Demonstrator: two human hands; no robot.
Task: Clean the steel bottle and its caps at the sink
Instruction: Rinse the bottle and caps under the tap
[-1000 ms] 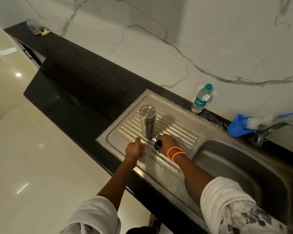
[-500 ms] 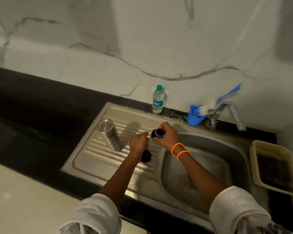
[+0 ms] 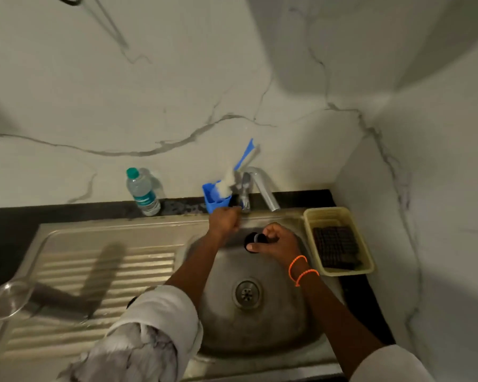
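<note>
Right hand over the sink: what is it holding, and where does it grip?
The right hand holds a black cap, fingers and thumb pinching its sides.

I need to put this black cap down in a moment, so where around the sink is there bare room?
The ribbed drainboard is bare between the steel bottle and the basin. The back ledge is free between the plastic water bottle and the blue holder. It is crowded around the tap and the yellow basket.

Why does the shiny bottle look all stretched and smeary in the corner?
Head view: the wide-angle lens stretches the steel bottle at the left edge, and it looks blurred; its long dark shadow falls across the ribbed steel draining board; lighting is dim.
</note>
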